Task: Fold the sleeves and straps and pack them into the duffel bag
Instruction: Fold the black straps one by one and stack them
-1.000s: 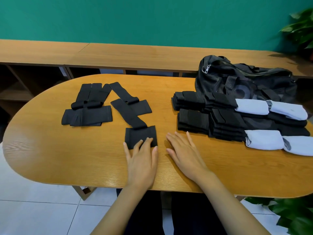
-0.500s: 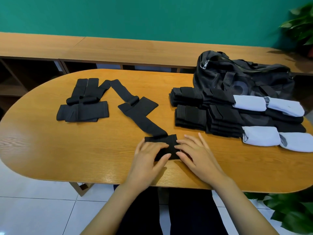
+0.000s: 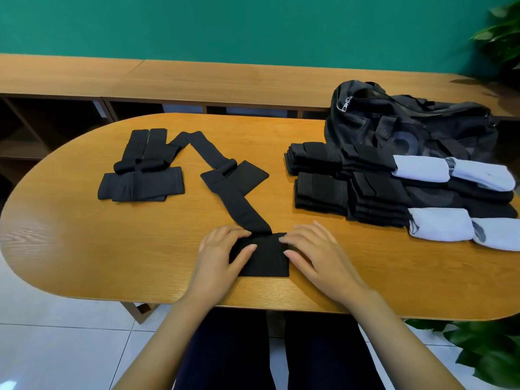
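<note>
Left hand (image 3: pixel 222 256) lies on the left edge of a black pad (image 3: pixel 263 260), fingers slightly bent and pressing down, thumb on top of the cloth, not wrapped round it. Right hand (image 3: pixel 319 256) does the same on the right edge, fingertips and thumb on the fabric, palm on the table (image 3: pixel 84 237). The pad sits flat at the near edge of the table, right in front of the person. A black strap (image 3: pixel 239 205) runs from its far edge up and left to a second pad (image 3: pixel 249 175), then on to a bunch of loose black pieces (image 3: pixel 140 181) on the left side of the table. Right side: folded black stacks (image 3: pixel 323 190) in two rows, white rolled sleeves (image 3: pixel 422 170) touching them on the far right. Duffel bag (image 3: pixel 408 128) is behind the stacks, slumped, at the far right edge of the table. Wooden shelf unit (image 3: pixel 197 80) behind the table, green wall (image 3: pixel 253 23), plant (image 3: pixel 501 38) in the corner.
</note>
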The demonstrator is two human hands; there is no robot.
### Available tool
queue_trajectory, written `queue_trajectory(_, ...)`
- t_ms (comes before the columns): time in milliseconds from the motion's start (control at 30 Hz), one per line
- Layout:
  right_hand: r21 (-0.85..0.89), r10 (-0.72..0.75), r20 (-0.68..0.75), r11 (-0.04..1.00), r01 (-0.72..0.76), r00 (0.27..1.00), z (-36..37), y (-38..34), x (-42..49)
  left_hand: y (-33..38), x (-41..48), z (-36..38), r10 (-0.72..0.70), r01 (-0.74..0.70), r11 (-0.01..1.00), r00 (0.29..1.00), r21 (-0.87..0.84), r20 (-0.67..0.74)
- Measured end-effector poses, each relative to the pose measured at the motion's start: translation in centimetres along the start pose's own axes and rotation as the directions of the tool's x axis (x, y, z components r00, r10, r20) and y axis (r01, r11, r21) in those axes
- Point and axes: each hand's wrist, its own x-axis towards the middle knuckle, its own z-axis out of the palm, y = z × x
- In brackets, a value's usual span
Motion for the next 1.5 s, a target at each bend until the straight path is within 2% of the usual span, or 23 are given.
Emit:
queue_trajectory(167,-0.035,0.055,0.017,0.998,-0.055,0.998,-0.2,-0.4,3.4,-1.2,3.4,-1.9,-0.069,0.07,0.997,0.993,0.01,-0.092)
queue_trajectory(267,-0.111,0.07,0.061,0.992,-0.063,0.996,0.0,-0.6,6.6,-2.2,7.2,-2.8,-0.074,0.083,0.992,0.992,0.095,-0.099)
queue_trajectory(333,-0.177,0.089,0.099,0.982,-0.071,0.991,0.3,-0.8,8.9,-2.8,9.9,-2.8,-0.058,0.067,0.983,0.997,0.172,-0.054)
queue_trajectory(467,-0.269,0.087,0.165,0.962,-0.04,0.982,1.0,-0.4,13.3,-2.9,13.4,-2.3,-0.029,-0.023,0.928,0.99,0.371,0.135)
queue_trajectory(567,-0.336,0.081,0.266,0.942,0.014,0.961,1.3,0.5,16.2,-3.0,13.7,-1.9,0.042,-0.122,0.881,0.983,0.458,0.181)
queue_trajectory(700,-0.463,0.146,0.375,0.885,0.048,0.915,1.8,1.5,19.4,-4.5,12.1,-1.5,0.121,-0.212,0.862,0.968,0.461,0.219)
queue_trajectory(967,-0.535,0.272,0.367,0.844,-0.037,0.889,2.9,2.2,23.9,-5.9,9.9,-1.1,0.179,-0.256,0.879,0.959,0.403,0.22)
queue_trajectory(1067,-0.491,0.288,0.38,0.868,-0.072,0.879,3.3,2.3,24.8,-5.6,9.5,-1.0,0.197,-0.277,0.888,0.95,0.367,0.241)
queue_trajectory(1133,-0.43,0.241,0.379,0.901,-0.061,0.893,3.1,2.2,24.8,-5.3,9.4,-0.9,0.215,-0.298,0.897,0.94,0.327,0.266)
queue_trajectory(1200,-0.377,0.17,0.307,0.925,-0.044,0.936,2.5,2.0,23.9,-5.1,9.5,-0.8,0.2,-0.283,0.921,0.933,0.267,0.299)
queue_trajectory(1267,-0.31,0.083,0.177,0.95,-0.024,0.981,1.8,1.5,22.2,-4.7,9.5,-0.7,0.145,-0.222,0.948,0.939,0.227,0.311)
queue_trajectory(1400,-0.118,-0.019,0.007,0.993,0.019,1.0,0.3,0.1,15.9,-4.2,8.6,-0.9,0.065,-0.096,0.979,0.983,0.178,0.174)
queue_trajectory(1500,-0.04,-0.001,-0.023,0.999,0.001,1.0,0.0,-0.3,10.4,-3.8,6.7,-1.7,0.0,-0.008,0.993,0.998,0.118,0.062)
